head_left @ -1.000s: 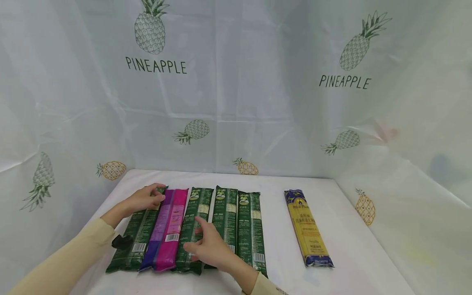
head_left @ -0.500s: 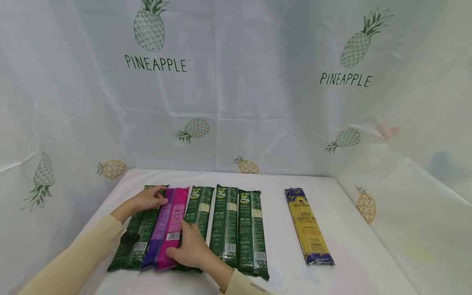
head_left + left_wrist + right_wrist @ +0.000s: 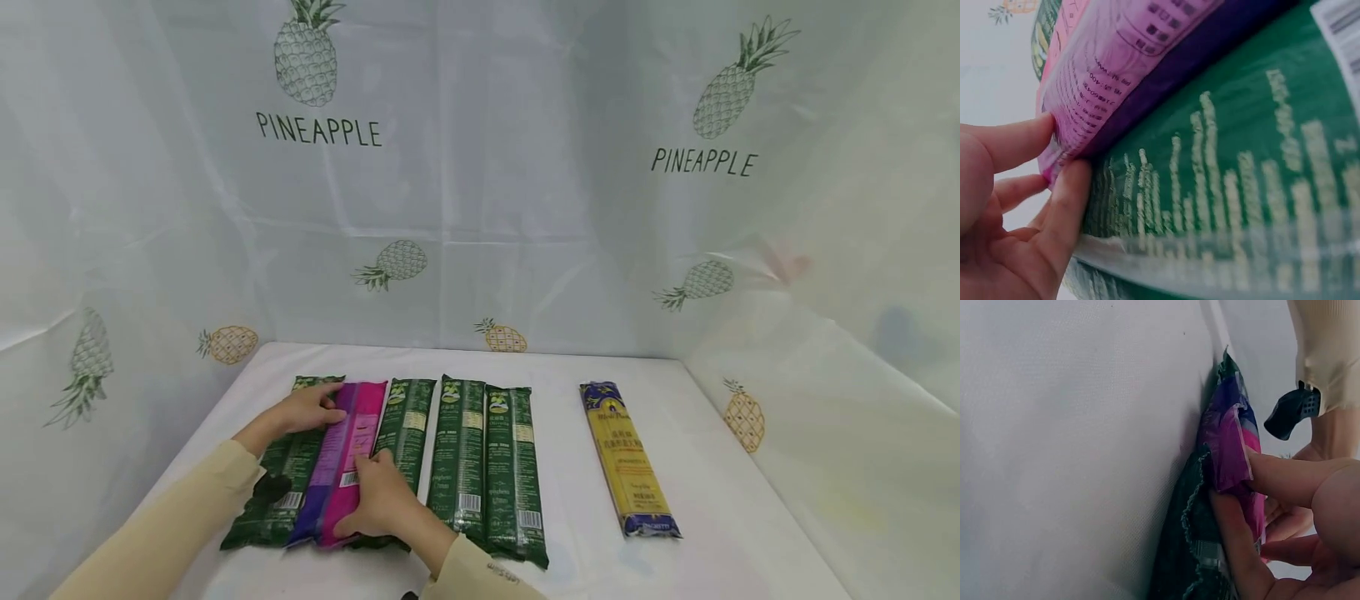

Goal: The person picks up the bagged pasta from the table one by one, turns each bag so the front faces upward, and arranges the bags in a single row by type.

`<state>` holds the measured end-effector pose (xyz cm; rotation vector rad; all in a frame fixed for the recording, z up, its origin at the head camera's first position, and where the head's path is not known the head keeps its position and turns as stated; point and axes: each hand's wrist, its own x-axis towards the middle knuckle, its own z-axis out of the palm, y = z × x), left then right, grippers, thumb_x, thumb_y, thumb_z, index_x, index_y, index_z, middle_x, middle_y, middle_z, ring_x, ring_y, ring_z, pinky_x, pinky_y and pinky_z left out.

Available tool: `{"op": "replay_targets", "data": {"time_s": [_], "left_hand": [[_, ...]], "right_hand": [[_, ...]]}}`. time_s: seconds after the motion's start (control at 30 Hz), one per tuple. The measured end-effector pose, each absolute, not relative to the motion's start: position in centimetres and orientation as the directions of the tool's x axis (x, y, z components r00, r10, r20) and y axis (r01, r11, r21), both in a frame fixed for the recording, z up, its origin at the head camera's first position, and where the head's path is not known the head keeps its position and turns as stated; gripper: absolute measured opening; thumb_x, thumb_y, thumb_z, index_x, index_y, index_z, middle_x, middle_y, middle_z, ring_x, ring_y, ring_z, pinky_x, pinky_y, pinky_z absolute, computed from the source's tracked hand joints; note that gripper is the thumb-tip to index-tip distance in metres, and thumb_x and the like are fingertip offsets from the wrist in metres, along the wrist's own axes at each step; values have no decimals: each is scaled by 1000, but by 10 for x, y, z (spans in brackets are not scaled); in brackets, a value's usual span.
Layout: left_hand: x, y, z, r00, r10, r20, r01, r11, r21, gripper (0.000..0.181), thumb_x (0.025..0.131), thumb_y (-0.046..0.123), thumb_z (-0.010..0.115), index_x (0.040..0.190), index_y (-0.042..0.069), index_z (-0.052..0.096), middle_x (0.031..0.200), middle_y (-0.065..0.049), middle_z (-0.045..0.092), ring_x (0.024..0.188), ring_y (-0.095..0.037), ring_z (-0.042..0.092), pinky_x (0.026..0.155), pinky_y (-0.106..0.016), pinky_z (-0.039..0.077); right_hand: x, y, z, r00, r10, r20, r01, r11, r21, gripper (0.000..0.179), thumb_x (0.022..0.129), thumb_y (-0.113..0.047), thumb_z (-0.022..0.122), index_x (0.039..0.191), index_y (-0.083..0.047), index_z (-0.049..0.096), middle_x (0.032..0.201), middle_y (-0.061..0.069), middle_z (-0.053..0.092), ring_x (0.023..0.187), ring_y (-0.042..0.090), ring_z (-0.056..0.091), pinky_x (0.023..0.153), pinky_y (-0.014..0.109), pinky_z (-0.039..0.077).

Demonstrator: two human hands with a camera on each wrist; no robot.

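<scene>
Pinching the pink-and-purple packet point(image 3: 339, 462) are both hands point(image 3: 303, 408) point(image 3: 386, 498), the right having shifted left onto it.

This is a small curtained booth that looks like a staged set-up; whether it stands in a home, a lab or an office cannot be told. A pale, creased curtain point(image 3: 540, 283) rises behind the white desk point(image 3: 592, 575), and similar sheeting flanks it as a left panel point(image 3: 135, 225) and a right panel point(image 3: 847, 250). Green pineapple drawings point(image 3: 306, 65), small yellow pineapples point(image 3: 233, 344) and printed "PINEAPPLE" lettering point(image 3: 319, 130) decorate it. Spaghetti packets point(image 3: 513, 475) hint at a kitchen or shop, but a black wrist device point(image 3: 272, 487) suits a recording corner better.
</scene>
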<state>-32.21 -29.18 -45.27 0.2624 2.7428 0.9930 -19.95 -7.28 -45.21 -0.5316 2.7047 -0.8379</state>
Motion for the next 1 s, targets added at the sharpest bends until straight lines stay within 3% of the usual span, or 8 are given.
{"op": "replay_targets", "data": {"time_s": [0.17, 0.3, 0.43, 0.53, 0.63, 0.73, 0.83, 1.0], "left_hand": [[-323, -284, -451, -960, 245, -136, 131, 821, 555, 75, 104, 23, 67, 160, -13, 32, 119, -31, 67, 96, -36, 73, 87, -53, 59], [-323, -280, -452, -956, 245, -163, 127, 843, 522, 74, 109, 28, 60, 162, -11, 28, 144, -42, 54, 101, -40, 76, 92, -56, 58], [-320, -275, -453, -952, 226, -208, 68, 816, 574, 77, 112, 32, 55, 164, -11, 20, 149, -45, 45, 96, -37, 78, 87, -52, 62], [-317, -269, -451, -955, 218, -202, 72, 828, 556, 90, 108, 42, 61, 163, -13, 17, 146, -47, 47, 93, -38, 77, 79, -49, 63], [-316, -263, -451, -966, 205, -158, 107, 872, 477, 101, 101, 48, 69, 162, -16, 19, 143, -46, 50, 106, -49, 71, 88, -59, 60], [-315, -262, -454, -975, 185, -120, 116, 892, 437, 104, 98, 50, 72, 161, -16, 22, 145, -45, 50, 125, -60, 58, 102, -71, 48], [-315, -264, -459, -976, 177, -128, 81, 837, 541, 102, 100, 44, 72, 163, -14, 17, 153, -45, 40, 136, -64, 45, 107, -74, 41], [-315, -266, -464, -973, 182, -141, 25, 692, 722, 94, 104, 29, 69, 166, -10, 9, 159, -44, 31, 138, -60, 45, 106, -67, 45]], "right_hand": [[-204, -68, -458, -890, -445, -103, -299, 738, -605, 94, 77, -37, 99, 156, -12, 54, 129, 2, 54, 101, 11, 61, 85, 26, 55], [-206, -64, -461, -880, -469, -77, -328, 716, -616, 92, 79, -38, 97, 156, -10, 53, 131, 2, 56, 105, 10, 61, 89, 25, 55], [-206, -59, -464, -874, -481, -69, -333, 696, -637, 90, 81, -37, 95, 156, -9, 54, 129, 0, 57, 104, 8, 60, 90, 25, 54], [-208, -57, -466, -874, -482, -64, -323, 673, -665, 88, 82, -35, 94, 156, -10, 54, 130, -1, 57, 103, 8, 60, 89, 25, 54], [-210, -56, -468, -873, -486, -48, -325, 650, -687, 86, 83, -32, 94, 156, -10, 54, 129, -1, 58, 104, 8, 61, 89, 26, 55], [-212, -55, -471, -872, -488, -35, -324, 629, -707, 87, 83, -30, 94, 156, -9, 53, 130, -2, 58, 105, 7, 61, 90, 24, 55], [-212, -55, -473, -874, -485, -30, -315, 612, -726, 87, 82, -28, 94, 157, -10, 53, 131, -2, 58, 106, 5, 61, 92, 24, 54], [-210, -50, -473, -866, -499, -32, -281, 538, -795, 84, 84, -22, 93, 157, -11, 53, 131, -4, 56, 82, 2, 61, 81, 22, 55]]}}
